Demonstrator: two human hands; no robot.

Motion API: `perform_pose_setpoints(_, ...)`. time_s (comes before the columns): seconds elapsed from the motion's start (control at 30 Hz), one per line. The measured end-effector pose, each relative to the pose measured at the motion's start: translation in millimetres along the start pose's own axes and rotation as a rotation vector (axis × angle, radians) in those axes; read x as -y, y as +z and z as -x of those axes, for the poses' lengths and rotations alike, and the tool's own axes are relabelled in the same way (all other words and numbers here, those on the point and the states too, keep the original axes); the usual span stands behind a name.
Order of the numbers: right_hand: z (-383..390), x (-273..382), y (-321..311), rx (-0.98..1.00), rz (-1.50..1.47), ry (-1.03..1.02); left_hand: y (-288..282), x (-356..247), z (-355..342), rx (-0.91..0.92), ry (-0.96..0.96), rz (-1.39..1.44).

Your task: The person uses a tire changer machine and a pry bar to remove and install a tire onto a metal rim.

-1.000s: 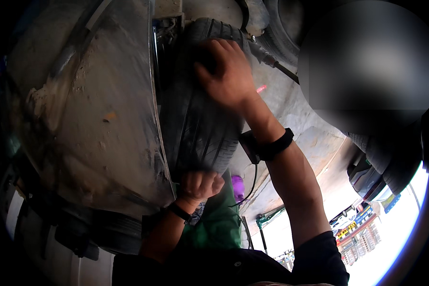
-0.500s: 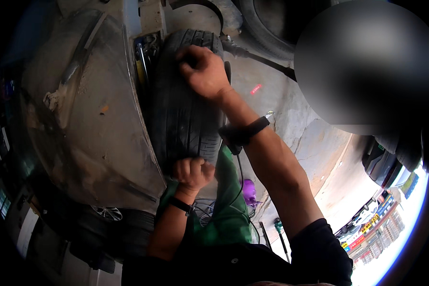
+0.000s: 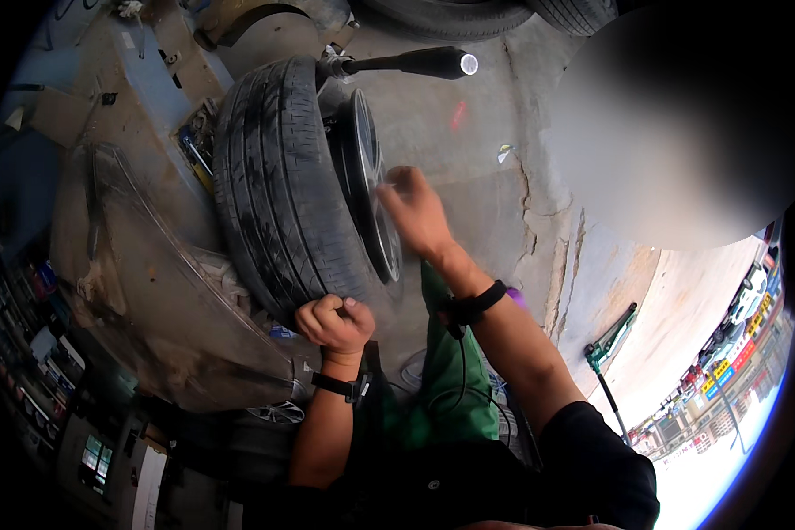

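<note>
A worn black tyre (image 3: 269,185) stands in the middle, tilted, with a dark-and-silver wheel rim (image 3: 362,128) showing on its right side. My left hand (image 3: 334,325) has its fingers curled over the tyre's lower edge. My right hand (image 3: 415,212) is beside the rim, fingers bent and partly blurred; whether they touch or grip it I cannot tell. A dark strap is on each wrist, with a cable hanging from the right one. Green-clad legs (image 3: 455,389) show below the wheel.
A stained metal panel (image 3: 150,327) with a tool recess (image 3: 199,155) lies left. A black bar (image 3: 411,64) with a silver end juts above the tyre. Other tyres (image 3: 442,16) lie at the top on cracked concrete (image 3: 477,150). A green floor jack (image 3: 605,344) is right.
My right hand has left the top of the tread and moved down beside the rim. The tyre has shifted left and tilted, showing the rim. The view has shifted too.
</note>
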State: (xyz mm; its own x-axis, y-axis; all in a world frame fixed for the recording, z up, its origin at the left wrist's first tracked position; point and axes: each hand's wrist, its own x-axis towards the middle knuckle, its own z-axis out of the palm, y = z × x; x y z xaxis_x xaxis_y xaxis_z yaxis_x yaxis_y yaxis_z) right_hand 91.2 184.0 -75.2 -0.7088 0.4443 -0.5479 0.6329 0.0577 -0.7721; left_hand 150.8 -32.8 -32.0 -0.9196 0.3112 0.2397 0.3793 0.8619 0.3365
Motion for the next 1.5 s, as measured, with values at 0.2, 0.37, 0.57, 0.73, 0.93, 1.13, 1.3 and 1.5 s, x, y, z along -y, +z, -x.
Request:
perform_pose_setpoints(0.2, 32.9, -6.1, 56.4, -0.124, -0.105, 0.022, 0.7, -8.2, -10.8, -0.028, 0.005, -0.067)
perform_pose_setpoints(0.37, 42.4, -4.7, 60.6, -0.197, -0.166, 0.129, -0.3, -7.5, -8.9, -0.006, 0.033, -0.118)
perform_pose_setpoints(0.57, 39.5, 1.6, 55.7, -0.125, -0.169, 0.372, -1.7, -10.3, -11.1, 0.011, 0.079, -0.099)
perform_pose_setpoints(0.73, 33.9, -8.9, 56.6, -0.158, -0.042, 0.326, -0.7, -15.8, -14.9, 0.030, 0.079, -0.135)
perform_pose_setpoints(0.93, 34.0, -9.6, 59.2, -0.183, -0.037, 0.297, -0.9, -13.6, -12.4, 0.009, 0.083, -0.135)
perform_pose_setpoints(1.13, 33.2, -12.7, 60.5, -0.200, -0.027, 0.265, -1.2, -14.3, -13.9, 0.009, 0.097, -0.129)
perform_pose_setpoints(1.3, 33.9, -10.1, 59.8, -0.178, -0.032, 0.286, -2.5, -13.4, -13.1, 0.008, 0.099, -0.136)
perform_pose_setpoints(1.5, 32.4, -11.7, 61.2, -0.184, -0.028, 0.295, -1.9, -13.9, -13.8, 0.008, 0.095, -0.135)
